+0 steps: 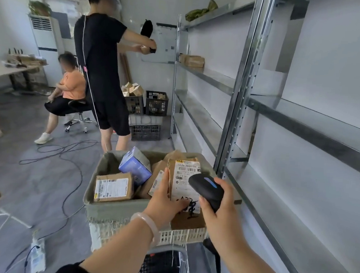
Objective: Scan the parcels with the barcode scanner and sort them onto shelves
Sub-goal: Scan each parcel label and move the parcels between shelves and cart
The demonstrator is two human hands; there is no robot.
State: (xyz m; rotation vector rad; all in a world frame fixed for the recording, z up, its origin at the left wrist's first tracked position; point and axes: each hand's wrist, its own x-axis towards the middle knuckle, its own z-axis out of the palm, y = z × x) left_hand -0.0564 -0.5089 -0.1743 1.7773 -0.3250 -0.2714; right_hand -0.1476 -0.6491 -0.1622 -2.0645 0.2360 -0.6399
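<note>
The left hand (163, 202) grasps one parcel (182, 176) above the bin's (115, 207) right edge; the right hand (220, 214) grips one scanner (205, 188). At least three other parcels (112, 187) lie inside.

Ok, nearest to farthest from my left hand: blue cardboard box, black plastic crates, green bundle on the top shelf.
1. Blue cardboard box, up-left of the left hand.
2. Black plastic crates, stacked ahead.
3. Green bundle, top shelf.

"P021-00" on the white label (182, 180) of the parcel (187, 220)
</note>
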